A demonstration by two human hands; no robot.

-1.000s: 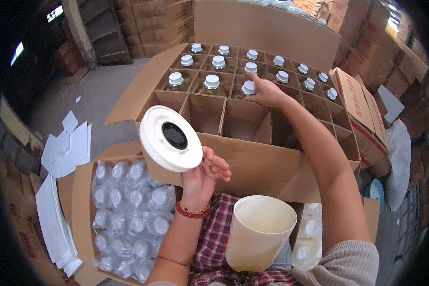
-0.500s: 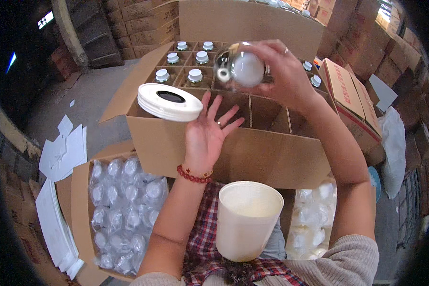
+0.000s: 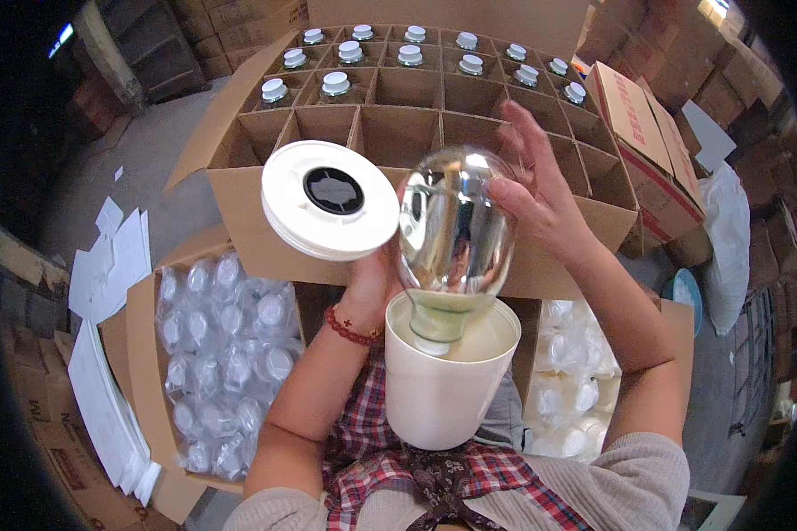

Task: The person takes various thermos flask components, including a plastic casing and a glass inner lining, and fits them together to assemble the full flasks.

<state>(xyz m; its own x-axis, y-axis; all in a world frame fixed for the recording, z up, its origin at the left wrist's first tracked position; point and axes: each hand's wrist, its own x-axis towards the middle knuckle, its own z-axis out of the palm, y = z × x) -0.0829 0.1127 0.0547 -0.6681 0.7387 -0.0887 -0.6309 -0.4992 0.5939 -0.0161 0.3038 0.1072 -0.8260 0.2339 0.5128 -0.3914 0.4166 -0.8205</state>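
A silvered glass flask sits narrow-end-down in a cream plastic tub, the right hand spread wide at its side. A round white lid partly hides the left hand; its grip is indeterminable.

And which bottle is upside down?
The silvery bottle by the right hand, neck pointing down into the cream tub; bottles in the carton stand white caps up.

Silvery glass liner (mirror-glossy, smooth)
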